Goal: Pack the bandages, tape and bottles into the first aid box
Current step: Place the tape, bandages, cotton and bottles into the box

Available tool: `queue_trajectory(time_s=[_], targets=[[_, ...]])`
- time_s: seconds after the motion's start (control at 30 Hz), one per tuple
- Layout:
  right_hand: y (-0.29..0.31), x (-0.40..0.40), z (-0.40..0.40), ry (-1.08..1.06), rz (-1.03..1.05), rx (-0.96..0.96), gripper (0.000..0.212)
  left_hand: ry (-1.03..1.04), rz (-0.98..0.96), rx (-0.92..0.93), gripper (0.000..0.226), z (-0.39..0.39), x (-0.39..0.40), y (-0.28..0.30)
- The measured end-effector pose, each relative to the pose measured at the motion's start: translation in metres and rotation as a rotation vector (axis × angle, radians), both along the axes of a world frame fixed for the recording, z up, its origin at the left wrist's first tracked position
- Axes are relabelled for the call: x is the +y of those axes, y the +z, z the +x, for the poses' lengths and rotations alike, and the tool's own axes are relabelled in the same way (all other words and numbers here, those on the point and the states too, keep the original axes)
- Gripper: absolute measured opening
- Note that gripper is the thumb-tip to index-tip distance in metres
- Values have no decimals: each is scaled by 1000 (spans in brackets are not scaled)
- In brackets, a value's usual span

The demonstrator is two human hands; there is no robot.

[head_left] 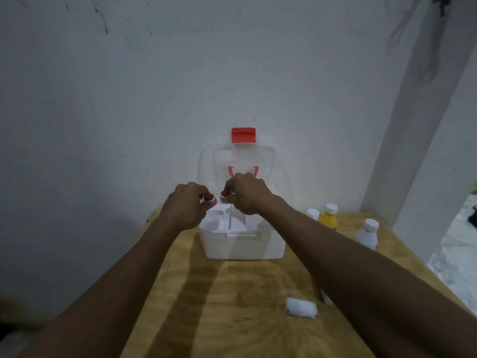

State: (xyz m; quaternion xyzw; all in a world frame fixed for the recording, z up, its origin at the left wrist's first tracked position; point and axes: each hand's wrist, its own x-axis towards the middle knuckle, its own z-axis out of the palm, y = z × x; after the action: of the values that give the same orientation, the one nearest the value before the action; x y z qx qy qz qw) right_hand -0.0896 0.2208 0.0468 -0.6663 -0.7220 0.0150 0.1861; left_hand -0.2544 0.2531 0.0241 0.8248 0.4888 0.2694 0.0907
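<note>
The white first aid box point(242, 245) stands open on the wooden table, its clear lid point(238, 161) with a red latch leaning back against the wall. Both hands hover over the box's left half. My left hand point(185, 209) pinches a small white roll of tape with a red core point(208, 199). My right hand point(246, 196) holds a second such tape roll point(223, 198) right beside it. White items lie inside the box, partly hidden. A rolled white bandage point(301, 308) lies on the table near the front right. A yellow bottle point(328, 218) and two white bottles point(367, 234) stand right of the box.
The narrow wooden table point(232, 306) ends close on the left and right of the box. A white wall rises directly behind the lid. A white pillar point(402, 151) stands at the right, with patterned floor below it.
</note>
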Motion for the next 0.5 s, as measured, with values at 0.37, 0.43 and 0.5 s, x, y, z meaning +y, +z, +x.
queue_trajectory(time_s=[0.37,0.43,0.5], targets=[[-19,36,0,7,-61,-68,20,24,-81,100,22,16,20,-14],[-22,39,-1,4,-55,-73,18,10,-91,123,21,14,21,-12],[-24,41,-3,-2,-56,-50,18,1,-96,128,21,12,21,-11]])
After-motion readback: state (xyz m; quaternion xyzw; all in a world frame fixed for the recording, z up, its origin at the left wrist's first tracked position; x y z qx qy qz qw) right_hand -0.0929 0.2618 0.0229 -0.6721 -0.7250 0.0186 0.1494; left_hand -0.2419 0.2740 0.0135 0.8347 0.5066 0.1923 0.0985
